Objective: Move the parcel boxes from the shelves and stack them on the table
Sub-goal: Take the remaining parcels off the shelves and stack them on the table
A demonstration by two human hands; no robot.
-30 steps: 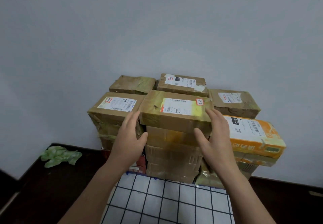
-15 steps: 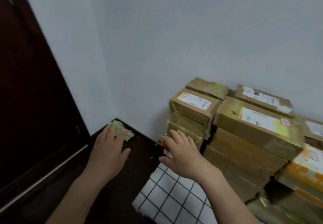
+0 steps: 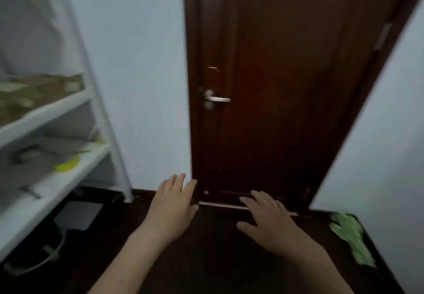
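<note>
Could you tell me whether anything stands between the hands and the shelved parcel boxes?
Nothing visible does: left hand and right hand are empty, and the parcel boxes sit on the open shelf.

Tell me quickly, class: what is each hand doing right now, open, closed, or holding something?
Left hand: open, fingers straight, holding nothing.
Right hand: open, fingers spread, holding nothing.
</note>
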